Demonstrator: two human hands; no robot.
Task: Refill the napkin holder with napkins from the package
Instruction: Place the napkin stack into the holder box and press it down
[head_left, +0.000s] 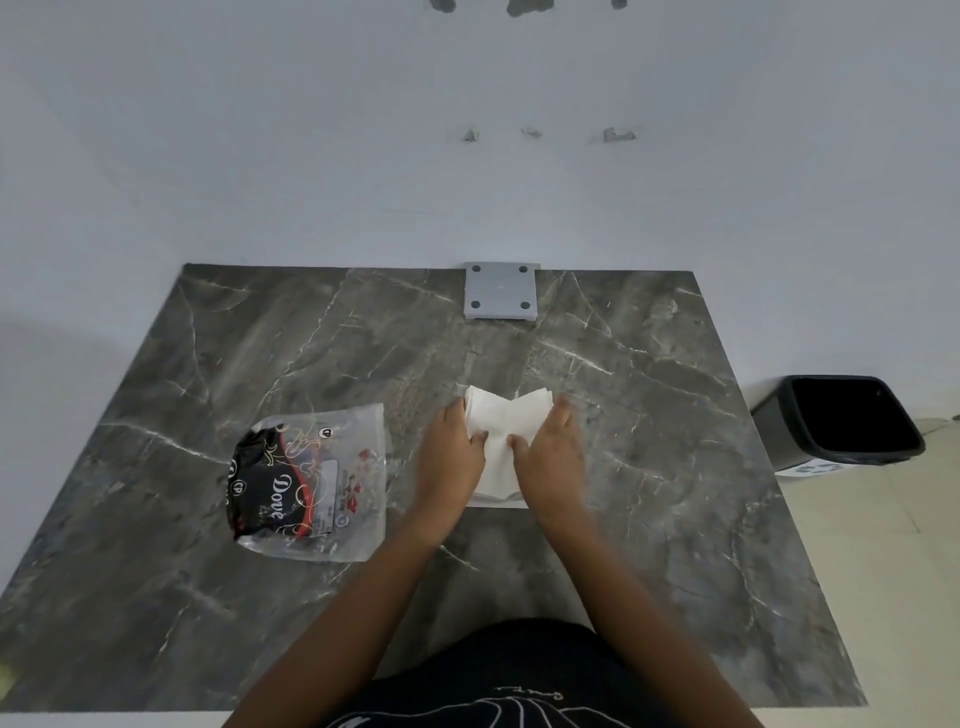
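A stack of white napkins (500, 415) sits near the middle of the dark marble table (649, 415). My left hand (453, 457) grips its left side and my right hand (551, 457) its right side, thumbs pressed on top, so the stack bends upward at the far end. The clear plastic napkin package (317, 478), with a black and red "Dove" label, lies flat to the left of my left hand, a short gap away. Whether a holder lies under the napkins is hidden.
A grey square plate (500, 291) with four dark dots lies at the table's far edge against the white wall. A black waste bin (852, 421) stands on the floor beyond the table's right edge.
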